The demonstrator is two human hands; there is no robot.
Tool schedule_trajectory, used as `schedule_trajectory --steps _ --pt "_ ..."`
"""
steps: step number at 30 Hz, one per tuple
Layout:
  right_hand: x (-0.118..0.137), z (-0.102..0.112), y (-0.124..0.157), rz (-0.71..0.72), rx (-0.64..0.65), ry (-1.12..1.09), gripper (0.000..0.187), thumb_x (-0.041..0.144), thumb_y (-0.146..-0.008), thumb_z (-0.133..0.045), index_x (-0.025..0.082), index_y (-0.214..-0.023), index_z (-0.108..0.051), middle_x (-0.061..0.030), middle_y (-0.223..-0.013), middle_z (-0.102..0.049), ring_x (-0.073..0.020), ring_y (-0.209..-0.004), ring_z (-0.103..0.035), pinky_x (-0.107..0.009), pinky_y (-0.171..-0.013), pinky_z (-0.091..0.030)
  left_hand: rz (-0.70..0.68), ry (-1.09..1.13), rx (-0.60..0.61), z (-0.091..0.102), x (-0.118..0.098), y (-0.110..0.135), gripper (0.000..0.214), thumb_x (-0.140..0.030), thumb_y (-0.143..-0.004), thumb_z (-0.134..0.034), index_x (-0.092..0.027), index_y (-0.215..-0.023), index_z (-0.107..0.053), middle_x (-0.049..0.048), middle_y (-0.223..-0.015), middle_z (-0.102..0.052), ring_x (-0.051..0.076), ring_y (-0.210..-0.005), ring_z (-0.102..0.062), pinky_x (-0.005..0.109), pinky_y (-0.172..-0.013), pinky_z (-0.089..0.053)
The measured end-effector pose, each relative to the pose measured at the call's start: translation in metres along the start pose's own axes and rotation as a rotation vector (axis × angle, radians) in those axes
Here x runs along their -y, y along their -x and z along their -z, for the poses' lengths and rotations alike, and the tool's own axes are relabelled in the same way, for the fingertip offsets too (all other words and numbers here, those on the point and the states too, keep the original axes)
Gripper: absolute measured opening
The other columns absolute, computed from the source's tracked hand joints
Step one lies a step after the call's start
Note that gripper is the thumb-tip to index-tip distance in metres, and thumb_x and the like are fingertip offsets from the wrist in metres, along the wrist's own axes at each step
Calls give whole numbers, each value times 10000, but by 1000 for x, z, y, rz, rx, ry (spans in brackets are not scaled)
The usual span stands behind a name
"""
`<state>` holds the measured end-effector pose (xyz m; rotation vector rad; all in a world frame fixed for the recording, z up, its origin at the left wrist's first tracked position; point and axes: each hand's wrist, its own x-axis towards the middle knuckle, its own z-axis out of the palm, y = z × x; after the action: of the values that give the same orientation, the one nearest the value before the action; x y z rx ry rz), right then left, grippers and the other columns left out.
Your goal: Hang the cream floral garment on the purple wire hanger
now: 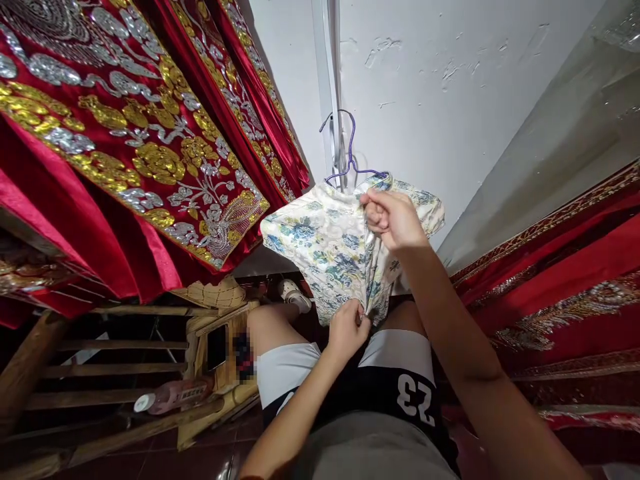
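Note:
A small cream garment with blue and yellow flowers (pixel 325 247) hangs on a purple wire hanger (pixel 350 157) against a white wall. My right hand (pixel 393 217) is closed on the fabric near the garment's collar, just under the hanger. My left hand (pixel 350 330) pinches the garment's lower edge, above my lap. I am seated, in black and white shorts with the number 23 (pixel 415 400).
Red robes with gold and silver embroidery (pixel 125 133) hang at the left, and more red embroidered cloth (pixel 560 293) lies at the right. A wooden rack (pixel 125 367) with a pink bottle (pixel 173 395) stands low at the left. A white pipe (pixel 327 80) runs up the wall.

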<state>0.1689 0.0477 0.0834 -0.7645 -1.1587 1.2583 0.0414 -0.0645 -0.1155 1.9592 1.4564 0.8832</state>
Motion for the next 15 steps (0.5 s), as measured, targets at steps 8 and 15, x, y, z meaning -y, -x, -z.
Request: schedule_trajectory --steps 8,15 --pt "-14 -9 25 179 -6 186 272 355 -928 -586 194 -713 -625 61 -444 -401 -91 -427 -348 -227 -461 -289 -412 243 -448 111 -74 -86 334 -293 -1021 -528 -197 -1338 -574 28 -914 -694 160 -816 -643 307 -810 -507" --pt "-19 -4 22 238 -72 264 301 426 -919 -610 214 -705 -590 68 -477 -359 -97 -440 -272 -254 -460 -205 -665 -57 -386 152 -112 -126 155 -234 -1018 -551 -158 -971 -677 41 -936 -706 165 -906 -661 306 -840 -506"
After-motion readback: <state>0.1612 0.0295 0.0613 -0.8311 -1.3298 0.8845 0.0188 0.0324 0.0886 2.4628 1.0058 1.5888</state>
